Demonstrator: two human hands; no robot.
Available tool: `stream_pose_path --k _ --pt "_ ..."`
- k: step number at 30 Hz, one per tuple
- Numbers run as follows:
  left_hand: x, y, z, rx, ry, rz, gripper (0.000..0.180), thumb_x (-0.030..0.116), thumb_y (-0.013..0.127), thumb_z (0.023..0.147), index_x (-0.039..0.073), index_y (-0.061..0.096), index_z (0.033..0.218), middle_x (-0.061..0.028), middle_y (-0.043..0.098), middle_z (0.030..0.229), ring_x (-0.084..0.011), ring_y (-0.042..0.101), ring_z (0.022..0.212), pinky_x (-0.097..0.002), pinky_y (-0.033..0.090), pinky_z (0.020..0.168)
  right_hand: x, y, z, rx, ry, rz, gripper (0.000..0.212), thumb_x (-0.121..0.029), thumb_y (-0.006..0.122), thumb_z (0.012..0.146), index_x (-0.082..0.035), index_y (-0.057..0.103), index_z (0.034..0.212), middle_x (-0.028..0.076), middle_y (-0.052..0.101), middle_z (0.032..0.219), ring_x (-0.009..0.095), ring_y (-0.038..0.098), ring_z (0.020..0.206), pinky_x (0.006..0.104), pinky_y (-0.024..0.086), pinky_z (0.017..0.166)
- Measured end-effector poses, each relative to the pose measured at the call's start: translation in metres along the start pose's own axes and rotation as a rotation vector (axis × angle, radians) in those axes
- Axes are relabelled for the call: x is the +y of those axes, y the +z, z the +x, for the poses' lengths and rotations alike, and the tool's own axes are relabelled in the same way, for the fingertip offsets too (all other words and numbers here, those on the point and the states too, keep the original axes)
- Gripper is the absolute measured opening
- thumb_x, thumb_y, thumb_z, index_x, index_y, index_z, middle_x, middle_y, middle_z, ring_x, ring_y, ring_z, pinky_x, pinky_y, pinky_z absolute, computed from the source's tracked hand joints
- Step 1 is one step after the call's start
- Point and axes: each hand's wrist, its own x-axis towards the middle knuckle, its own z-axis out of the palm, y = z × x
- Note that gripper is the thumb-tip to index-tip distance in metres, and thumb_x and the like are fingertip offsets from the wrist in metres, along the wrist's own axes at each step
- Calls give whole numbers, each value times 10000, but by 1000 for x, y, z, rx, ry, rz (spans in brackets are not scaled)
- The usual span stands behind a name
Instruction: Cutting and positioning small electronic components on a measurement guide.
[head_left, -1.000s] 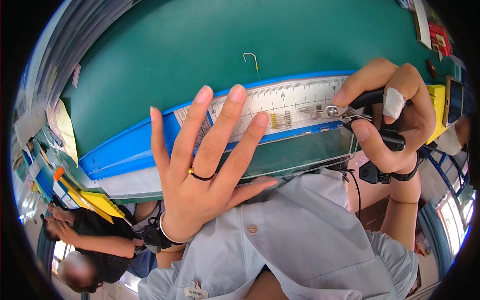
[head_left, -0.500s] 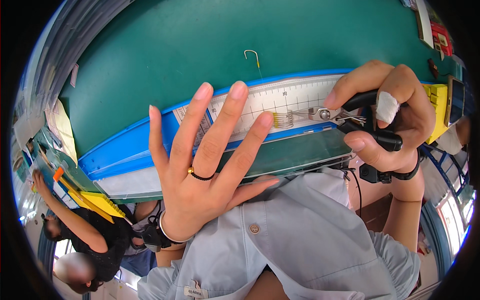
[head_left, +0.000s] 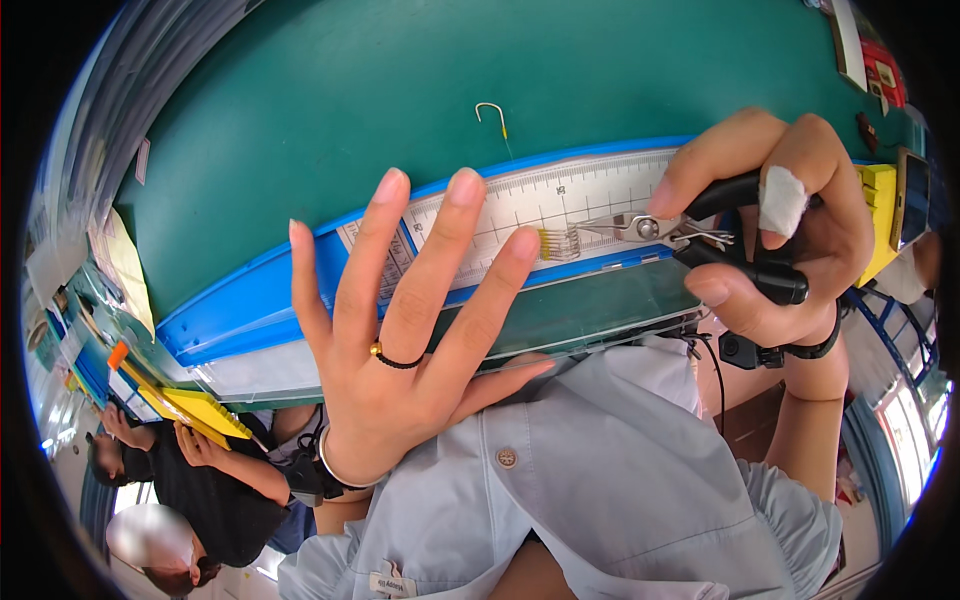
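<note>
"So where's the left one?"
"My left hand [head_left: 390, 390] lies palm down, left of centre, across the blue box [head_left: 250, 305], fingers fanned wide, gripping nothing!"
"And the right?"
"Right of centre, my right hand [head_left: 845, 250] curls round the pliers [head_left: 648, 228], one fingertip near the pivot, black handles spread apart."
"The hooks?"
"The row of small hooks [head_left: 567, 243] sits mid-frame on the printed ruler [head_left: 630, 180] inside the box. My left index fingertip is right by their yellow ends, the pliers point at the other; I can't tell if either touches."
"Above?"
"One lone hook [head_left: 490, 106], upper centre, on the green table [head_left: 350, 100]!"
</note>
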Motion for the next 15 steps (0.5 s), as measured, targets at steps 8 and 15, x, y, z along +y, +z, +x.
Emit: stream_pose_path --k 8,15 --pt "4 1 2 -46 -34 -47 767 643 729 693 227 649 1333 -125 438 1521 -397 382 1402 -618 269 1125 4 -4 -2 -91 -33 9 445 -129 841 756 -100 412 866 286 677 965 236 659 872 322 569 760" --pt "3 -1 2 -68 -38 -16 751 653 722 692 250 657 1323 -110 428 1528 -389 377 1405 -616 267 1129 -2 -3 -3 -55 15 -28 408 -133 803 789 -105 402 855 271 683 949 230 655 866 325 565 764"
